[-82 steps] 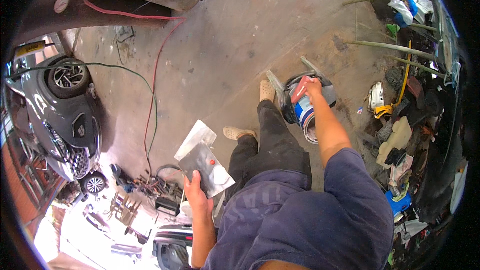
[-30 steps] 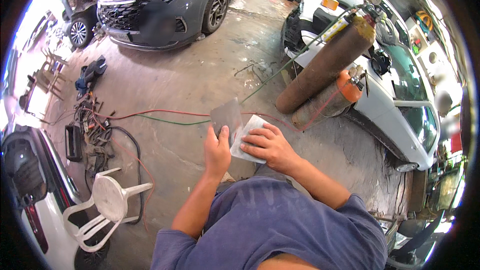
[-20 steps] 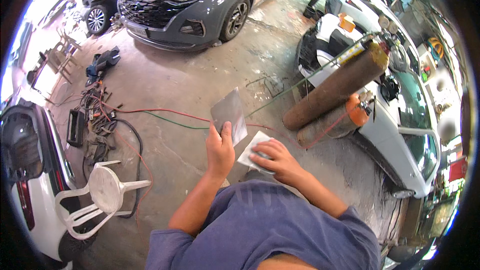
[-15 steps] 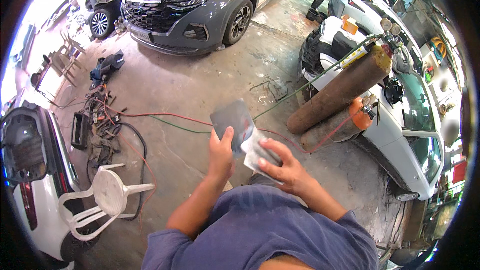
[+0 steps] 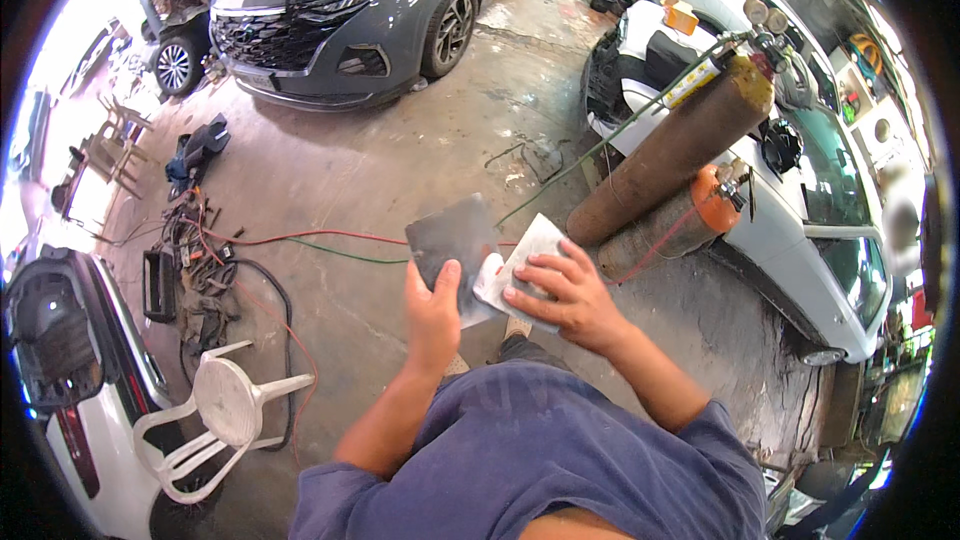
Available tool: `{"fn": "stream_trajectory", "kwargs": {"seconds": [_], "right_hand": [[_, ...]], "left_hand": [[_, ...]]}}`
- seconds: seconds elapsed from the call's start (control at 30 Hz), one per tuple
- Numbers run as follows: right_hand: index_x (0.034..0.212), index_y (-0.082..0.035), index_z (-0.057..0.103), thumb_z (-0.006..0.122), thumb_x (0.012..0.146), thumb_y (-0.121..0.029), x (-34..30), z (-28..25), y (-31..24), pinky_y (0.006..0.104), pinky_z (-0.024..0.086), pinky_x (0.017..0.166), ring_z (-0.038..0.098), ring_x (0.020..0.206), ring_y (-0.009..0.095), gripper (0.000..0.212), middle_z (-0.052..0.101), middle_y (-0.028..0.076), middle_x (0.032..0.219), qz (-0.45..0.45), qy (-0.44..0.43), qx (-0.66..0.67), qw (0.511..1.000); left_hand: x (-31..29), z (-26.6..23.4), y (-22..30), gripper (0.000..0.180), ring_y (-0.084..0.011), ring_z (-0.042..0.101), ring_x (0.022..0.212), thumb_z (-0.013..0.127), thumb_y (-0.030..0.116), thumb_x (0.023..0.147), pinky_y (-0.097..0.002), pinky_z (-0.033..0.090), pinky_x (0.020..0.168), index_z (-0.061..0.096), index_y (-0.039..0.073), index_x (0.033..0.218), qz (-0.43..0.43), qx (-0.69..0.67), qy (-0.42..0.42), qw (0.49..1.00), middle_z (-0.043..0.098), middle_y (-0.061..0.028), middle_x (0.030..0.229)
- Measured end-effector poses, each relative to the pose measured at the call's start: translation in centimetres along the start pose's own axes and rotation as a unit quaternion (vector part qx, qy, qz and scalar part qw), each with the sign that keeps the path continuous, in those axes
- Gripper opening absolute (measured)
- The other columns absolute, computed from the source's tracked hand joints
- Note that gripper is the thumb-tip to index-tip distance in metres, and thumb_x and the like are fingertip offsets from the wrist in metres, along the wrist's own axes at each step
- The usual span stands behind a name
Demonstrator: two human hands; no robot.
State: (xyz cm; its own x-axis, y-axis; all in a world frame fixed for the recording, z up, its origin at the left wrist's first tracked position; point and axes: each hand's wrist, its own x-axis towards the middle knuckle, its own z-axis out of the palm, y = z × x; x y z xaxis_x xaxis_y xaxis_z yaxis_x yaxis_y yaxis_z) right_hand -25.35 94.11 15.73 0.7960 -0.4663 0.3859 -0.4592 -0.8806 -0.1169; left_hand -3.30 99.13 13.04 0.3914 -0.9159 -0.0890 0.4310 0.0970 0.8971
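Observation:
My left hand (image 5: 432,325) grips a dark grey flat rectangular plate (image 5: 447,235) by its near edge, thumb on top. A white patch with a bit of red (image 5: 490,273) shows at the plate's right side, by the other piece. My right hand (image 5: 578,302) is closed on a pale, roughly rectangular flat sheet (image 5: 537,242), its fingers lying across the top face and its thumb hidden. The sheet's lower left corner meets or overlaps the plate's right side; whether they touch, I cannot tell. Both pieces are held up in front of my body.
Two gas cylinders, one brown (image 5: 675,155) and one orange-topped (image 5: 665,225), lean at the right beside a white car (image 5: 800,290). Red and green hoses (image 5: 350,240) cross the floor. A white plastic chair (image 5: 225,400) lies at left; a grey car (image 5: 350,20) stands ahead.
The pale sheet has turned more upright, and my right fingers have spread over its face. The plate has shifted slightly left. My view has moved a little.

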Motion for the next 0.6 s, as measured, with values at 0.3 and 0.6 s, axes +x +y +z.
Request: {"fn": "stream_trajectory", "kwargs": {"seconds": [0.3, 0.6], "right_hand": [[0.124, -0.026, 0.066, 0.061, 0.08, -0.014, 1.3, -3.1, 1.2, 0.0546, 0.035, 0.109, 0.056, 0.119, 0.019, 0.046, 0.061, -0.002, 0.125, -0.035, -0.043, 0.003, 0.998], [0.126, -0.021, 0.064, 0.06, 0.082, -0.014, 0.6, 0.2, -3.6, 0.0509, 0.034, 0.11, 0.055, 0.123, 0.021, 0.045, 0.06, 0.003, 0.13, -0.068, -0.015, 0.079, 0.994]], "left_hand": [[0.8, -0.7, -0.1, 0.03, -0.017, 0.061, 0.102, 0.052, 0.011, 0.102, -0.0332, 0.049, 0.092, 0.051, -0.004, 0.128, 0.002, 0.123, -0.107, 0.987, 0.065, -0.0097, 0.113], [0.2, 0.4, 1.4, 0.036, -0.0212, 0.06, 0.104, 0.051, 0.015, 0.103, -0.0347, 0.047, 0.092, 0.049, -0.008, 0.13, 0.084, 0.229, -0.055, 0.968, 0.064, -0.0153, 0.116]]}}
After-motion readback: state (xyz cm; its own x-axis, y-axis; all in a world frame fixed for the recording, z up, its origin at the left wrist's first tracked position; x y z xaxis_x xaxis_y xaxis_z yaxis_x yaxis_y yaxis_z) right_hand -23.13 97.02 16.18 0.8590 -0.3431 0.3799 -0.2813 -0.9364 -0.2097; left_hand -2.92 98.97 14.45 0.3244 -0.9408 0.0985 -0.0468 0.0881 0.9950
